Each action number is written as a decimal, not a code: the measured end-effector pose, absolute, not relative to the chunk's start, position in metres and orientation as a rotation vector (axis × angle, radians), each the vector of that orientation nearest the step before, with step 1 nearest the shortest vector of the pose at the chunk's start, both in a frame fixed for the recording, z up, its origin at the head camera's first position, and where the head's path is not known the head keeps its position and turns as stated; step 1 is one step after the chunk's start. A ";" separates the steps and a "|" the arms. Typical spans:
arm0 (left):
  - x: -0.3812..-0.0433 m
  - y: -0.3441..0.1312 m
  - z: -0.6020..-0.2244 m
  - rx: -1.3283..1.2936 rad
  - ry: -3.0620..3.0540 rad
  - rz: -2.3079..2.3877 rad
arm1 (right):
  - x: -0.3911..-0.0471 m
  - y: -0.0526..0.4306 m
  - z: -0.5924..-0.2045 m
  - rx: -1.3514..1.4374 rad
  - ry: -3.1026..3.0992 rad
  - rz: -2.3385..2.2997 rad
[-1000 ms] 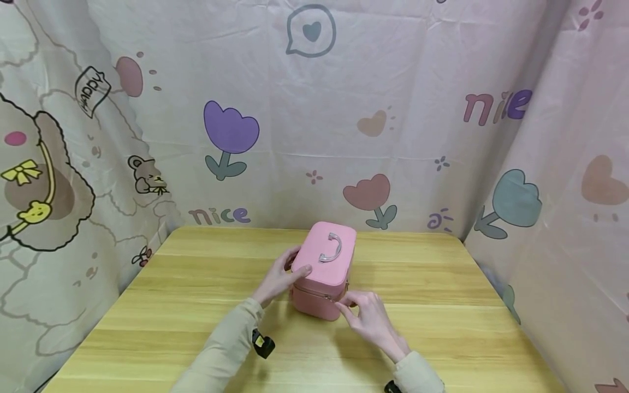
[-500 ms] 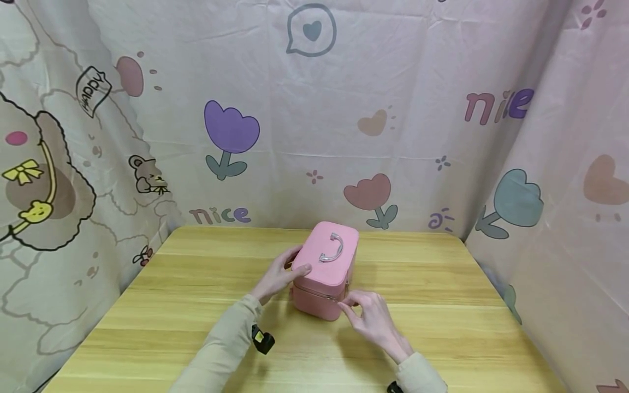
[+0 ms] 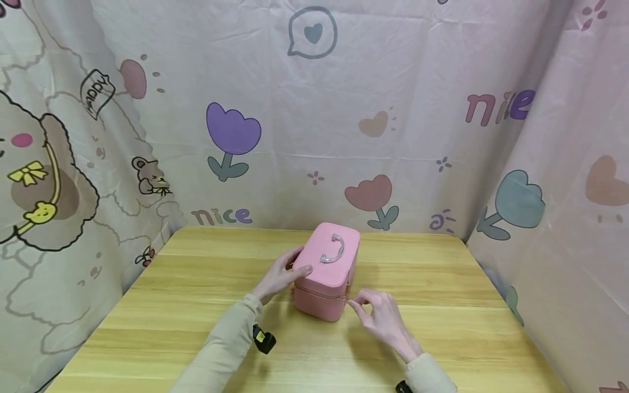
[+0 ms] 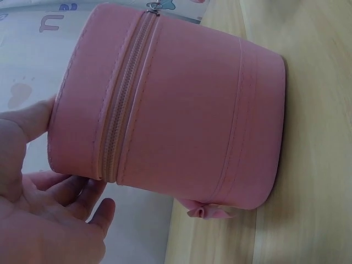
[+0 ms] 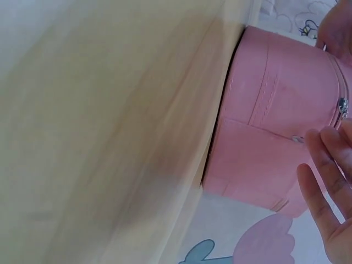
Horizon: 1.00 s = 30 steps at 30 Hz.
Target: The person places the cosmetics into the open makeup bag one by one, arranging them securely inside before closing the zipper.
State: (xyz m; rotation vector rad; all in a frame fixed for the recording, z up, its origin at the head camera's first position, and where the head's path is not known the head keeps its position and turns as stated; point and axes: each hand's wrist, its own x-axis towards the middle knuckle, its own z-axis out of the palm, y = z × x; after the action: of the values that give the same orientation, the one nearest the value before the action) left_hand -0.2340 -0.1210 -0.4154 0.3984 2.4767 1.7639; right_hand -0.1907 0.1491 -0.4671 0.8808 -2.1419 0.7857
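A pink cosmetic case (image 3: 319, 300) with a silver handle (image 3: 335, 250) on its lid stands upright on the wooden table. My left hand (image 3: 276, 279) grips its lid, thumb on the top and fingers against the left side. At the front right corner, my right hand (image 3: 382, 317) pinches at the zipper pull, thumb and forefinger together. The zipper slider (image 5: 343, 104) shows right by the right fingertips in the right wrist view, and the other fingers are spread. Across the front runs the zipper (image 4: 122, 104), its two edges together below the lid.
The wooden table (image 3: 206, 284) reaches back to a printed curtain (image 3: 314, 120), which also hangs along both sides. A small pink bow (image 4: 203, 212) sticks out from the case's left side. A black wrist camera (image 3: 263, 339) hangs under the left sleeve.
My right hand has moved right, and the zipper pull has slid along the case's front to the right corner. The left hand keeps its grip; the case has turned slightly.
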 end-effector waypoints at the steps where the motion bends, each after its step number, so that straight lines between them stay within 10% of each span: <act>1: -0.234 -0.121 -0.415 0.395 2.472 1.766 | -0.191 0.150 -0.467 0.876 -2.141 0.786; 30: -0.242 -0.125 -0.414 0.471 2.435 1.706 | -0.201 0.158 -0.465 0.596 -2.328 0.892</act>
State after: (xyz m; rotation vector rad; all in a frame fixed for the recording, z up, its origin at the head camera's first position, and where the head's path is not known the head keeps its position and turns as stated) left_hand -0.2424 -0.1247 -0.4139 0.4710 2.4350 1.7061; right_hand -0.2010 0.1583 -0.4648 0.5956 -2.3277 0.8917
